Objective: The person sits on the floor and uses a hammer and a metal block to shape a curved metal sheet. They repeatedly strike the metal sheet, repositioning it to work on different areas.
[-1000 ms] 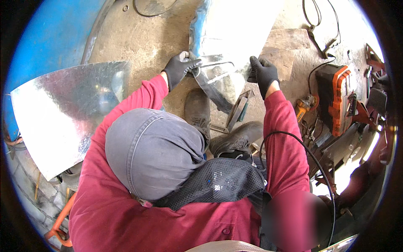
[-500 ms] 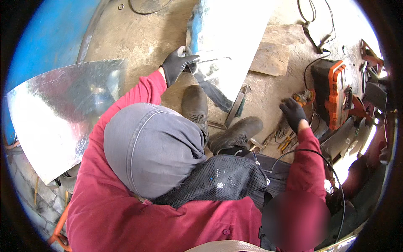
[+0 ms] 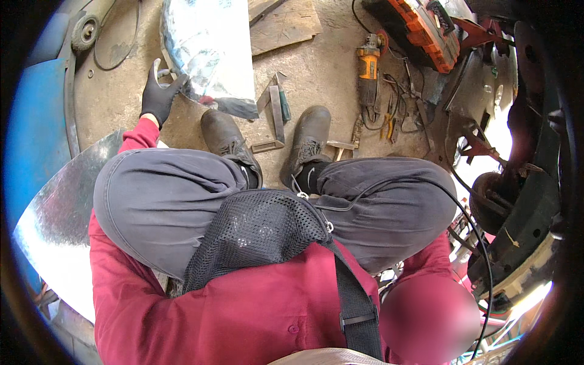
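Observation:
My left hand [image 3: 159, 97], in a dark glove with pale fingertips, has its thumb and fingers spread at the left edge of a shiny metal sheet [image 3: 213, 48]. Its fingers reach close to that edge; whether they touch it I cannot tell. The sheet lies beyond my left shoe, glaring white over much of its face. Down beside my right knee goes my right sleeve [image 3: 429, 255], and the hand at its end is out of sight. Between my shoes [image 3: 310, 137] lies a metal square [image 3: 277, 114] with a dark green piece against it.
A yellow angle grinder [image 3: 368, 73] rests on the floor right of centre, near yellow-handled pliers [image 3: 387, 126] and a hammer [image 3: 342, 145]. Farther right is an orange-and-black toolbox [image 3: 420, 30]. Another metal sheet [image 3: 58, 201] stands left of my leg. A black cable [image 3: 453, 191] crosses my right thigh.
My right hand has gone from beside the grinder out of view. My left hand no longer visibly grips the sheet's edge. The view has turned, and both knees now show.

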`<state>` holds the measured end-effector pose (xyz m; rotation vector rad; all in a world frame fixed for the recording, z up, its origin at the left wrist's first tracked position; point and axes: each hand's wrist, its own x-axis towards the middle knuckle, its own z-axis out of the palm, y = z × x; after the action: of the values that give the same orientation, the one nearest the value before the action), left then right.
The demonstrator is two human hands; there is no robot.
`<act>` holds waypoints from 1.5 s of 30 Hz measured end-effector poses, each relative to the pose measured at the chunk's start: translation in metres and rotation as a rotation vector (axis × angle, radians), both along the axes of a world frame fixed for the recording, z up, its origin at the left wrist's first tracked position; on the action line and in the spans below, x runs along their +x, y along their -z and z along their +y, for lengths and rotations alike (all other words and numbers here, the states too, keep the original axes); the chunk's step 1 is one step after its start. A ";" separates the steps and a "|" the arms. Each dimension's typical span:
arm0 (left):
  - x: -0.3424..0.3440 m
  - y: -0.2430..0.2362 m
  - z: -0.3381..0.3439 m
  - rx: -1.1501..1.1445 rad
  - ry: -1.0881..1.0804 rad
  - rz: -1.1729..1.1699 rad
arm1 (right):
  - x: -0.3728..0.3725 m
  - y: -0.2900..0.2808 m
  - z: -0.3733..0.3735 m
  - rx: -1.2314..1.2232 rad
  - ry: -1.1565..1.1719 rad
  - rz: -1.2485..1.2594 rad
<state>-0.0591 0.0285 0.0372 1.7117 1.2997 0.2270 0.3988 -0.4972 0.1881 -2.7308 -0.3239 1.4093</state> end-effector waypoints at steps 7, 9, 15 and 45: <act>0.032 -0.043 0.011 0.451 0.450 0.283 | -0.075 0.085 0.000 0.061 -0.186 -0.220; 0.038 -0.059 0.018 0.467 0.544 0.375 | -0.077 0.096 0.011 0.069 -0.219 -0.243; 0.069 -0.089 0.040 0.428 0.806 0.650 | -0.080 0.134 0.041 0.100 -0.287 -0.244; 0.062 -0.066 -0.002 0.152 0.336 0.596 | -0.056 0.147 0.176 0.639 -0.555 -0.176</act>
<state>0.0029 0.0265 0.1036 2.1937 1.3990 -0.4219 0.3425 -0.3211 0.0410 -2.2921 -1.3568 0.8923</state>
